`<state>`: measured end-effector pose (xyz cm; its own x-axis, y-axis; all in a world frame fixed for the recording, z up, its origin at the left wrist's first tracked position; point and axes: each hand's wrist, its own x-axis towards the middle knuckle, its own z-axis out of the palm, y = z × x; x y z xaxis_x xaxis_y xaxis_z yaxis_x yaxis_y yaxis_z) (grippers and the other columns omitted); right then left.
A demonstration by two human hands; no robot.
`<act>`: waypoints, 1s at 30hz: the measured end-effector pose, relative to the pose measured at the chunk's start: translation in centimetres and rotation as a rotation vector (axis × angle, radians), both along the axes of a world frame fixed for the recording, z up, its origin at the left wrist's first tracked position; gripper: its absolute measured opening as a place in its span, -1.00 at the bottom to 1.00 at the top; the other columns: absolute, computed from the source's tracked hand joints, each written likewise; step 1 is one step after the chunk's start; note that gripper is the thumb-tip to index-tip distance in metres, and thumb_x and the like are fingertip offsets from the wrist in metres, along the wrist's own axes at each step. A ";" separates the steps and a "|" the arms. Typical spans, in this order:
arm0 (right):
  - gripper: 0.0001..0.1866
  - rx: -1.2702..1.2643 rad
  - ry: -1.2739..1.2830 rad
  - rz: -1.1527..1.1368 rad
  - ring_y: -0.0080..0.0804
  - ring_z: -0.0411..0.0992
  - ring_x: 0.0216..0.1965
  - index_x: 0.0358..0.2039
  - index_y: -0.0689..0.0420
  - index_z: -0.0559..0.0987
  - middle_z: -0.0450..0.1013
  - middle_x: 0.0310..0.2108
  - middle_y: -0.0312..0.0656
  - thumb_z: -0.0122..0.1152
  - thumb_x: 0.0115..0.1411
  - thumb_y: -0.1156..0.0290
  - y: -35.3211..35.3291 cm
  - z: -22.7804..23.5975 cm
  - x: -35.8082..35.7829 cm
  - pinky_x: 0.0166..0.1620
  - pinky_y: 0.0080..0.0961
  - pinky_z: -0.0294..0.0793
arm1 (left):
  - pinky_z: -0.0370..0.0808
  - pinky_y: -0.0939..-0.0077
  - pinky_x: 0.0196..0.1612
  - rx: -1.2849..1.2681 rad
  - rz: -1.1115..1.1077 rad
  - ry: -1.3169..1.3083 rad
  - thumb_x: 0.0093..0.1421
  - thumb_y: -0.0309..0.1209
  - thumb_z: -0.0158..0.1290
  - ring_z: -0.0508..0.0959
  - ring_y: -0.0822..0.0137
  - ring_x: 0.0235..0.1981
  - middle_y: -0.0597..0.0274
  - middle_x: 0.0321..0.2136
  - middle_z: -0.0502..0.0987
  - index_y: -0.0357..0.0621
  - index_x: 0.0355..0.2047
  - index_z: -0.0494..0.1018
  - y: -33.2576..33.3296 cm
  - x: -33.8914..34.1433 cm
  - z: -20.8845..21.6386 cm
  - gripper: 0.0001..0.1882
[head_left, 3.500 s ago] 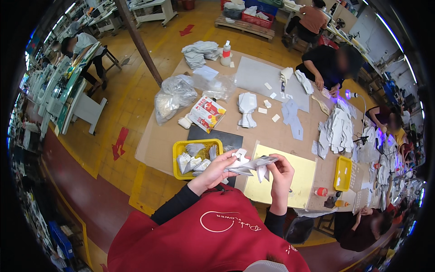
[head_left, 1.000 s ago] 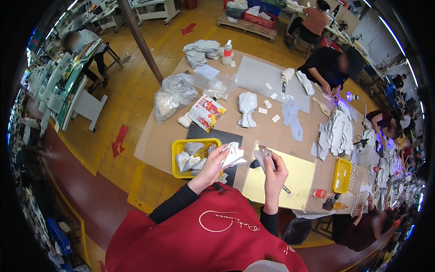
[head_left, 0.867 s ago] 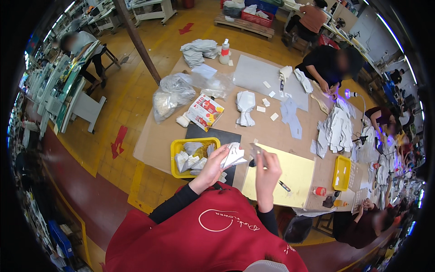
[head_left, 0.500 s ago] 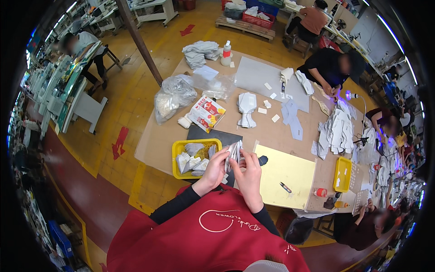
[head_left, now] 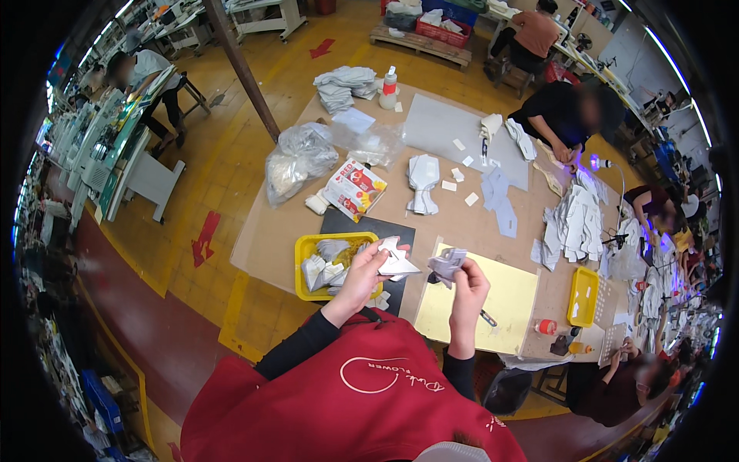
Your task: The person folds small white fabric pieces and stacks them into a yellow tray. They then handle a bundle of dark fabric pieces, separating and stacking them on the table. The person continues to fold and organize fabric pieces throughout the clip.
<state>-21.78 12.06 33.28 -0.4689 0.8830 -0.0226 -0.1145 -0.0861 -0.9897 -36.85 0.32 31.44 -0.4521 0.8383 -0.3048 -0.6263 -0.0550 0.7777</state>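
Note:
My left hand is closed on several small white fabric pieces, fanned into a pointed stack beside the yellow tray's right rim. Apart from it, my right hand pinches a folded grey-white fabric piece above the left part of a pale yellow sheet. The yellow tray holds more small pale fabric bundles and some yellowish strands. Part of a dark mat shows behind my left hand.
Thread snips lie on the yellow sheet. Farther off are a red and white box, a clear plastic bag, stacked cut pieces and a spray bottle. A co-worker sits across the table, near piled fabric.
My hands, together on one bundle before, have come apart. The right one has moved right with a grey-white piece, while the left keeps the white stack.

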 end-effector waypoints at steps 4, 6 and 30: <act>-0.80 -0.031 -0.040 0.185 -0.62 0.42 -0.32 -0.19 0.34 0.52 0.49 -0.33 -0.28 0.01 0.19 0.61 0.2 -0.5 0.3 -0.21 -0.66 0.41 | 0.48 0.59 -0.06 0.000 -0.077 0.065 0.40 -0.30 -0.21 0.53 0.48 -0.11 0.19 -0.03 0.50 -0.22 0.08 0.33 -0.1 -0.1 -0.7 -0.65; -0.78 -0.047 -0.176 0.272 -0.62 0.39 -0.32 -0.15 0.30 0.50 0.47 -0.32 -0.26 0.09 0.18 0.54 -0.6 -1.7 -0.4 -0.26 -0.68 0.38 | 0.47 0.60 -0.08 0.002 -0.100 0.102 0.39 -0.29 -0.19 0.53 0.50 -0.13 0.24 -0.07 0.51 -0.20 0.06 0.35 0.1 0.2 -1.4 -0.66; -0.69 0.398 -0.251 0.518 -0.37 0.51 -0.22 -0.09 0.26 0.53 0.51 -0.21 -0.12 0.20 0.11 0.55 -2.4 0.2 -1.3 -0.19 -0.51 0.48 | 0.47 0.55 -0.20 -0.013 -0.088 -0.122 0.35 -0.25 -0.08 0.52 0.47 -0.18 0.27 -0.16 0.48 -0.15 0.03 0.30 -0.3 -0.1 -1.9 -0.67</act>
<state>-23.08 9.70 33.51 -0.8548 0.5106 0.0929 0.0800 0.3065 -0.9485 -36.91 0.03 29.59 -0.3357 0.8688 -0.3639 -0.7180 0.0140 0.6959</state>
